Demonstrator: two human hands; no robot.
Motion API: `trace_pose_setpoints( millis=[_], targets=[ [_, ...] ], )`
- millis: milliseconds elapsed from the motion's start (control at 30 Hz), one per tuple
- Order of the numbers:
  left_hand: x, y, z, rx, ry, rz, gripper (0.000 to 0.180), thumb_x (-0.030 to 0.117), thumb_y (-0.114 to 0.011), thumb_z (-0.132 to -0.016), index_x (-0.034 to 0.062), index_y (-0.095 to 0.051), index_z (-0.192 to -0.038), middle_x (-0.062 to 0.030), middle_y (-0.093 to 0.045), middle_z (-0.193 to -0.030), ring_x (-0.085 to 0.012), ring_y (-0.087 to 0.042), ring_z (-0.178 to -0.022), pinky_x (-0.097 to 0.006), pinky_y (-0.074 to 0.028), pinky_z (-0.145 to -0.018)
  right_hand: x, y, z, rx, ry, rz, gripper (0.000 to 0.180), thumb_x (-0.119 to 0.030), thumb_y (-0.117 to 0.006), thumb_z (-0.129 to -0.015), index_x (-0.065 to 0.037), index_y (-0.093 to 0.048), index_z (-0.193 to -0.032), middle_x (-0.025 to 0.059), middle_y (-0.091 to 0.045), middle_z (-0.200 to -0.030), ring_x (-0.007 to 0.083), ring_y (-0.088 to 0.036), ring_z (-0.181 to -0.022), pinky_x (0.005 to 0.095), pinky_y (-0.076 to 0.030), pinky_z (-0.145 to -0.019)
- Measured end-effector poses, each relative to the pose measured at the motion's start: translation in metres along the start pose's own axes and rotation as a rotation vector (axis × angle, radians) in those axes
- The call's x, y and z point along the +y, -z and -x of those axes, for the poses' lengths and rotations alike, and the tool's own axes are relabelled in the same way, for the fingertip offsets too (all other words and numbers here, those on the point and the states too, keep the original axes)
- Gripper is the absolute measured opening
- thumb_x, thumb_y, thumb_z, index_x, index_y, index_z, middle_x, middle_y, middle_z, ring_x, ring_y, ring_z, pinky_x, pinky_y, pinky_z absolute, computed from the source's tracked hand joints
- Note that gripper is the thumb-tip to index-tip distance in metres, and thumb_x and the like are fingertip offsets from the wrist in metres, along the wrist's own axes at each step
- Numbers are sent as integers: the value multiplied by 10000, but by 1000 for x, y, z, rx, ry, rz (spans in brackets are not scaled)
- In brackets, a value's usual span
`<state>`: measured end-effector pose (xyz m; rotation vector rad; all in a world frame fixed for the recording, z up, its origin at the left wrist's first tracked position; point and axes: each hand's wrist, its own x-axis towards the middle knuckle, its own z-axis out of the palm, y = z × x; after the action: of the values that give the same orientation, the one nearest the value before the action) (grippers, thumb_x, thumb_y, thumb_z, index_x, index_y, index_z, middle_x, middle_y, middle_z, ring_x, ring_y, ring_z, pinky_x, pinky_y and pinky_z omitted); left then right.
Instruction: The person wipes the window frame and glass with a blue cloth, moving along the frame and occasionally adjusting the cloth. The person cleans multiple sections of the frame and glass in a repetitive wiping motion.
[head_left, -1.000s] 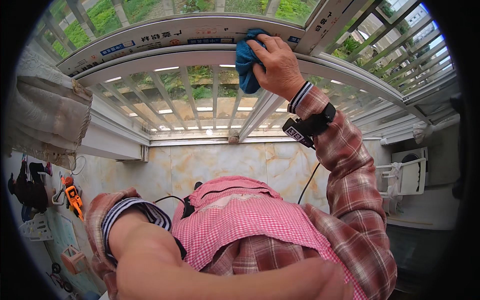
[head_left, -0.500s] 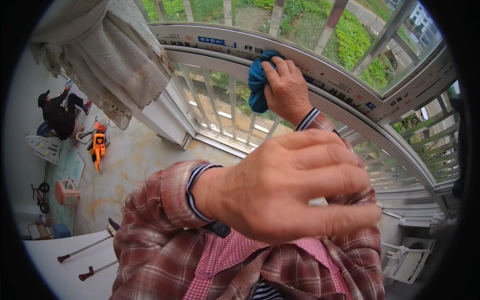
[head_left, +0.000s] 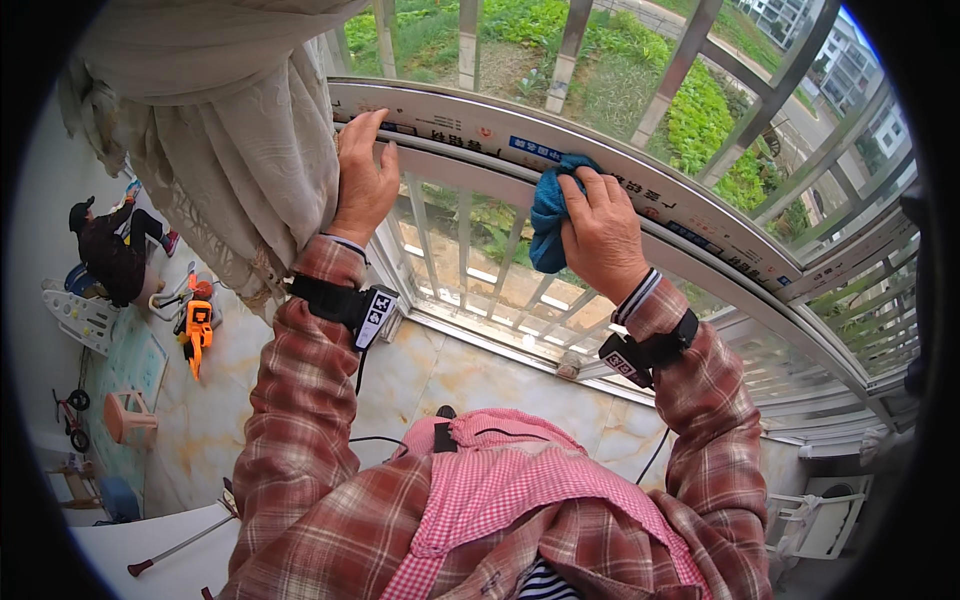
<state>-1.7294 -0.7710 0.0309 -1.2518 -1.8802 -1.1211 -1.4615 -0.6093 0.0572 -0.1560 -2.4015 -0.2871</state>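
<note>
A crumpled blue cloth (head_left: pixel 549 222) is pressed to the horizontal window frame rail (head_left: pixel 470 150) by my right hand (head_left: pixel 606 236), whose fingers curl over it. Part of the cloth hangs down below the rail. Farther left, my left hand (head_left: pixel 364 185) is raised beside the pale curtain (head_left: pixel 250 150). Its fingers are apart and hold nothing; the fingertips are near the left end of the rail. I cannot tell if they touch it. Printed film covers the rail's face.
Metal bars (head_left: pixel 567 50) stand outside the glass, with green plants beyond. At the left, a person in dark clothes (head_left: pixel 112 245) sits near an orange toy (head_left: pixel 198 325). A pink stool (head_left: pixel 130 415) and a crutch (head_left: pixel 180 542) are nearer. A white chair (head_left: pixel 822 520) stands at the right.
My left hand has swung from in front of my chest to up beside the curtain. My right hand keeps the cloth on the rail; the whole view has shifted slightly.
</note>
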Motion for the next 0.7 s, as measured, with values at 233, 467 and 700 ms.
trace_pose_setpoints(
  millis=[233, 467, 700],
  targets=[
    [-56, 35, -13, 35, 308, 403, 400, -10, -588, -868, 20, -568, -1267, -113, -650, -1142, -220, -603, -1071, -337, -459, -968, -57, -60, -74, -6, 12, -50, 430, -64, -624, -738, 34, -592, -1155, 229, -580, -1142, 348, -564, -1013, 418, -457, -941],
    [-43, 63, -10, -288, 76, 471, 663, -10, -668, -766, 75, -457, -1388, -128, -520, -1338, -242, -527, -1204, -366, -410, -1032, -96, -109, -132, 28, 20, -270, 461, -58, -644, -743, -7, -572, -1195, 200, -576, -1144, 339, -578, -991, 412, -495, -878],
    [-48, 66, -21, -352, -134, 238, 779, -74, -673, -711, 102, -420, -1426, -127, -380, -1497, -337, -393, -1348, -418, -332, -1110, -114, -118, -175, -134, -286, -1132, 451, -99, -645, -773, 7, -528, -1196, 240, -615, -1109, 387, -627, -995, 409, -512, -857]
  ],
)
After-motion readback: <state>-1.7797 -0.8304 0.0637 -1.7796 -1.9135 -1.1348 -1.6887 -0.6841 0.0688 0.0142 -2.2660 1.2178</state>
